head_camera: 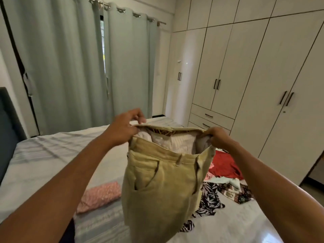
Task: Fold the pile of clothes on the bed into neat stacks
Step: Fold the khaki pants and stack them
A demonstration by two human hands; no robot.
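I hold the khaki trousers (163, 181) in the air above the bed (52, 155), with the waistband open and the legs hanging down. My left hand (122, 127) pinches the left end of the waistband, and my right hand (219, 137) grips the right end with its fingers curled round the cloth. A folded pink garment (100, 195) lies on the bed left of the trousers; a red garment (226, 163) and a leaf-print garment (210, 199) lie unfolded to the right.
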